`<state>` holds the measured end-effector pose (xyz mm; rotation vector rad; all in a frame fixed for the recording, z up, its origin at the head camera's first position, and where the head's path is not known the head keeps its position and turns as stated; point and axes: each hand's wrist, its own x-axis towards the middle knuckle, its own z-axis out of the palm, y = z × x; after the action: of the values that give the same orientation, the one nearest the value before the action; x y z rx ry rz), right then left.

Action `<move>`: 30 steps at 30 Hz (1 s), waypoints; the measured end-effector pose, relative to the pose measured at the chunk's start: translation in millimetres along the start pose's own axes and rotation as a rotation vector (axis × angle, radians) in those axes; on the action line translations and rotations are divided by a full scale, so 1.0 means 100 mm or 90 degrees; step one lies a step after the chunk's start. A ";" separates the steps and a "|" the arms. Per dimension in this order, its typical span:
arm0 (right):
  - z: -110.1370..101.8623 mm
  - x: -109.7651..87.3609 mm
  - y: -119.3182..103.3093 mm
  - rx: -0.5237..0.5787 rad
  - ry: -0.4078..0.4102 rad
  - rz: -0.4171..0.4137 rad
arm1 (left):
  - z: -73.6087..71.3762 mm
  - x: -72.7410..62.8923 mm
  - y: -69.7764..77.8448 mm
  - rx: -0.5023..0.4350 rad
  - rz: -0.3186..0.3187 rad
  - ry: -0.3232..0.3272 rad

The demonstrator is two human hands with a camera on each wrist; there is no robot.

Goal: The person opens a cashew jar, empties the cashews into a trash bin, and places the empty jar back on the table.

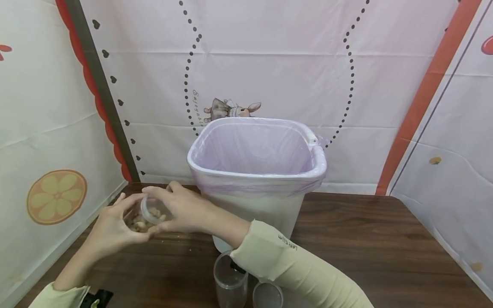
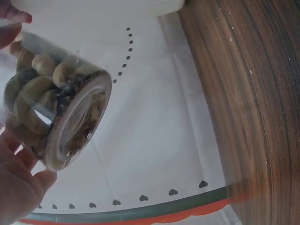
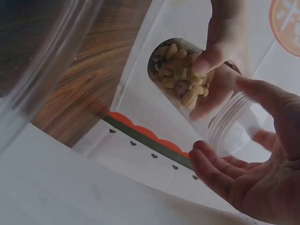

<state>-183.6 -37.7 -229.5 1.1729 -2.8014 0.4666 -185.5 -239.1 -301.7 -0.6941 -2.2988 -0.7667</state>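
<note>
My left hand (image 1: 111,229) grips a clear plastic jar (image 3: 164,82), tilted over the table's left side. Pale nuts (image 3: 180,77), which look like cashews, lie in its lower part with some dark bits at the base. My right hand (image 1: 185,209) holds the clear screw lid (image 3: 229,126) by its edge at the jar's mouth. Whether the lid's thread is engaged, I cannot tell. In the left wrist view the jar's round base (image 2: 77,126) faces the camera, and the left fingers (image 2: 21,183) curl around its side.
A white bin (image 1: 254,214) with a purple liner (image 1: 254,149) stands at the back middle, behind my right forearm. In front of it are an uncovered clear jar (image 1: 231,286) and a round clear lid or cup (image 1: 268,296). Crumbs dot the wooden table (image 1: 358,239). Printed cloth hangs on three sides.
</note>
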 end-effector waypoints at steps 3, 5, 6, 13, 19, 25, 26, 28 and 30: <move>0.01 0.01 -0.02 0.030 0.006 0.065 | 0.01 0.02 0.00 0.040 -0.004 0.009; 0.01 0.03 -0.05 0.041 0.016 0.110 | 0.02 0.03 0.00 0.069 -0.004 0.019; 0.01 0.03 -0.07 0.041 0.022 0.131 | 0.02 0.03 0.00 0.081 -0.001 0.022; 0.04 0.07 -0.10 0.011 0.045 0.184 | 0.03 0.04 0.03 0.104 0.018 0.032; 0.04 0.09 -0.07 0.020 0.007 0.139 | 0.03 0.02 -0.02 0.093 0.008 0.020; 0.00 0.11 -0.05 0.013 -0.003 0.051 | 0.01 0.01 -0.08 0.086 -0.008 0.005; 0.00 0.12 -0.05 0.013 0.001 0.050 | 0.00 0.01 -0.08 0.083 -0.012 0.002; 0.01 0.12 -0.06 0.027 0.011 0.072 | -0.01 0.01 -0.09 0.078 -0.026 0.000; 0.03 0.13 -0.08 0.044 0.023 0.107 | -0.02 0.01 -0.09 0.076 -0.037 -0.004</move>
<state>-187.1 -53.0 -227.5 0.9328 -2.8867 0.5946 -191.2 -246.3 -302.8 -0.5793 -2.3582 -0.6478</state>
